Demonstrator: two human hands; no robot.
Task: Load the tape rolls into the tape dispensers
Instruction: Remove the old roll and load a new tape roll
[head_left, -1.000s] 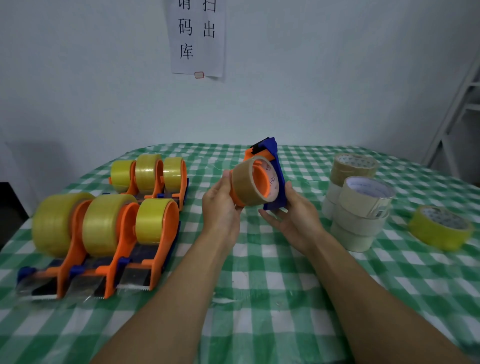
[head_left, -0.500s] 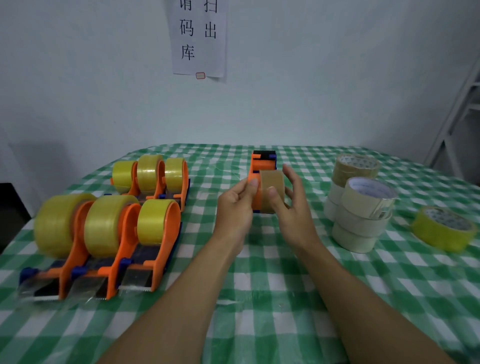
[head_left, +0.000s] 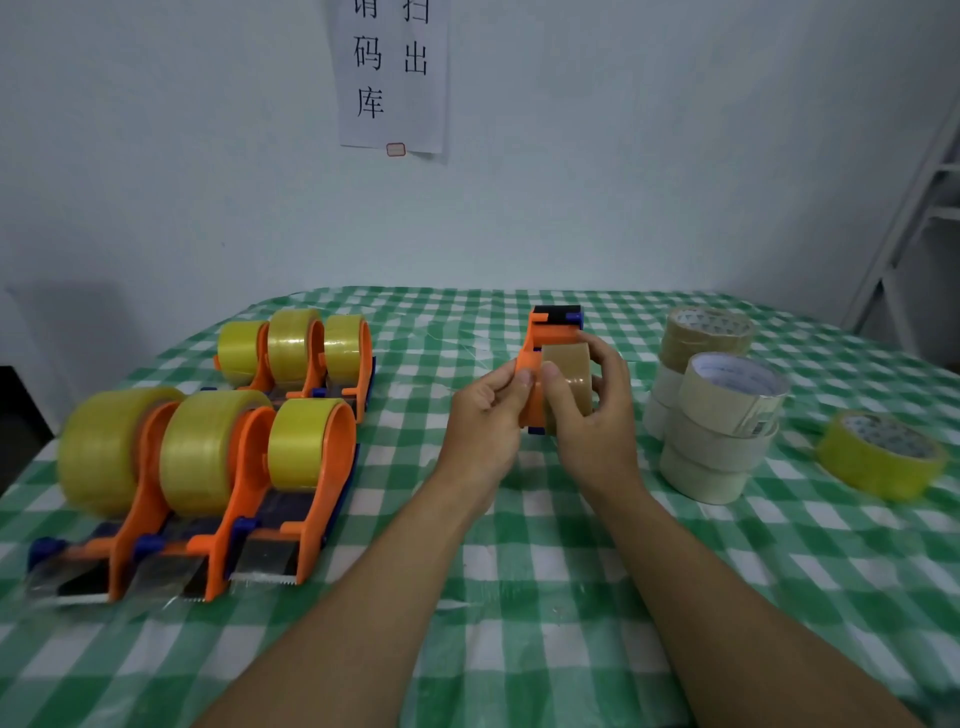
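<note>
An orange tape dispenser (head_left: 549, 332) with blue parts is held upright above the middle of the table, its cutter end pointing away from me. A brown tape roll (head_left: 570, 370) sits on its hub. My left hand (head_left: 485, 415) pinches the dispenser's orange edge from the left. My right hand (head_left: 597, 410) wraps round the brown roll, thumb on its near face and fingers behind it.
Two rows of three orange dispensers loaded with yellow tape stand at the left, near row (head_left: 197, 467) and far row (head_left: 301, 348). A stack of beige and brown rolls (head_left: 719, 415) stands at the right. A loose yellow roll (head_left: 880, 454) lies further right on the green checked tablecloth (head_left: 519, 571).
The dispenser has been turned from showing its side to end-on with the cutter away. My right hand has moved from under the dispenser onto the brown roll.
</note>
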